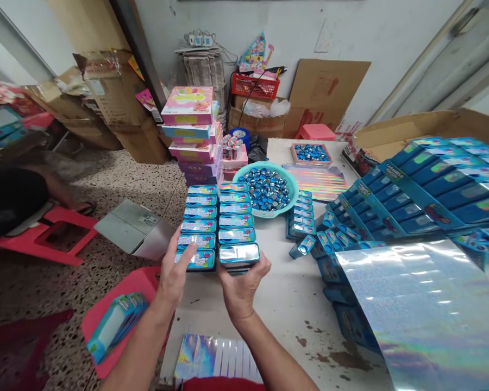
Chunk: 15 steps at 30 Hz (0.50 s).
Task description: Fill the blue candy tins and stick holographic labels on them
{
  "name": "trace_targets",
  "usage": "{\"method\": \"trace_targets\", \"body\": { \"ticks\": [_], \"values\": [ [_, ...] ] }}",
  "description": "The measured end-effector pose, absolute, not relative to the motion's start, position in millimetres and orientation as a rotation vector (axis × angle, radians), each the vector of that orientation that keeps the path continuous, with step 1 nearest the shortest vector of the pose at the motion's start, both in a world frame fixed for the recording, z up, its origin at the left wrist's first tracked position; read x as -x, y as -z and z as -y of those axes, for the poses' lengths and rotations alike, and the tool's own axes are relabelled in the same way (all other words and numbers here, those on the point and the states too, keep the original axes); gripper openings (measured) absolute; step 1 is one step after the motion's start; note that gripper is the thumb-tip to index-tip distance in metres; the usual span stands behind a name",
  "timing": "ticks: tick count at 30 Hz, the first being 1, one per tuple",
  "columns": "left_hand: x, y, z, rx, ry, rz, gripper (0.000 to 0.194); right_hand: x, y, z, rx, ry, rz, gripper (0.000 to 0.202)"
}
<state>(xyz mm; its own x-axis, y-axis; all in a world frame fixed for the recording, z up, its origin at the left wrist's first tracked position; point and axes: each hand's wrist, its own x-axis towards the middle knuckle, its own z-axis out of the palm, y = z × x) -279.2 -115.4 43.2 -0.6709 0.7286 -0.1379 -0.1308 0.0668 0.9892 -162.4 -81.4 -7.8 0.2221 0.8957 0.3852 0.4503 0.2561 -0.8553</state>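
Two columns of small blue boxes stand side by side on the white table, their shiny tops printed with colourful lettering. My left hand (174, 271) is closed around the near end of the left column (199, 225), with the thumb on the nearest boxes and the fingers along the outer side. At the near end of the right column (235, 220), my right hand (243, 285) grips the closest box (239, 253) between thumb and fingers. That box has a plain silvery top. Its underside and some of my fingertips are hidden.
Just beyond the columns, a turquoise basin (294, 191) holds many small round blue pieces. Stacked blue display boxes (411, 190) and a large holographic sheet (427, 304) occupy the right. Pink cartons (189, 106) rise behind. A red stool (101, 320) bears folded blue card at left.
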Motion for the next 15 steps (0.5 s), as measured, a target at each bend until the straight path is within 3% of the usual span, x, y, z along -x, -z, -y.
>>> {"method": "trace_targets", "body": {
  "ticks": [9, 12, 15],
  "values": [
    [282.8, -39.8, 112.1, -0.629, -1.617, -1.719, 0.072, 121.7, 23.2, 91.1, 1.131, -0.789, 1.656, 0.07],
    [281.8, -46.7, 117.6, -0.669, -1.67, -1.761, 0.067, 89.9, 21.3, 57.3, 1.194, -0.644, 1.598, 0.063],
    [269.7, -74.7, 146.7, -0.938, -1.716, -1.91, 0.059, 56.0, 18.0, -11.2, 1.503, -0.437, 1.434, 0.069]
  ]
}}
